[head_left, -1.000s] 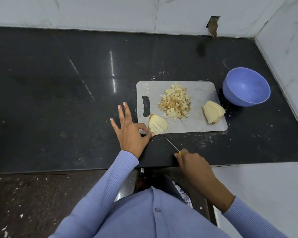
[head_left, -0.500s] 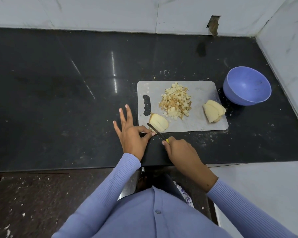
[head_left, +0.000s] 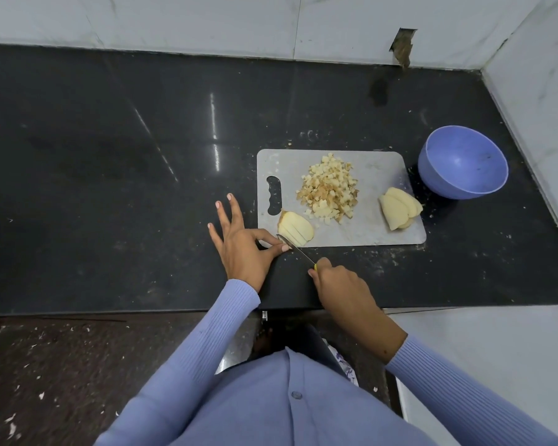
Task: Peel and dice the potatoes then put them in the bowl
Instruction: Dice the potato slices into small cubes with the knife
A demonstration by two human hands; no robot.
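Note:
A grey cutting board (head_left: 371, 231) lies on the black counter. At its near left corner sits a peeled potato piece (head_left: 296, 227) cut into strips. My left hand (head_left: 241, 244) pinches the near end of that piece with thumb and forefinger, the other fingers spread over the counter. My right hand (head_left: 337, 283) grips a small yellow-handled knife (head_left: 298, 249) whose blade lies across the near edge of the strips. A heap of diced potato (head_left: 329, 189) fills the board's middle. More sliced potato (head_left: 399, 208) rests at the board's right end. The empty blue bowl (head_left: 463, 161) stands right of the board.
The black counter (head_left: 110, 175) stretches wide to the left. White walls (head_left: 541, 75) close off the back and right, with the bowl near the right wall. Potato crumbs dot the counter around the board. The counter's front edge runs just below my hands.
My right hand moved forward and left, bringing the knife blade from off the board onto the strips' near edge. My left hand stayed on the piece.

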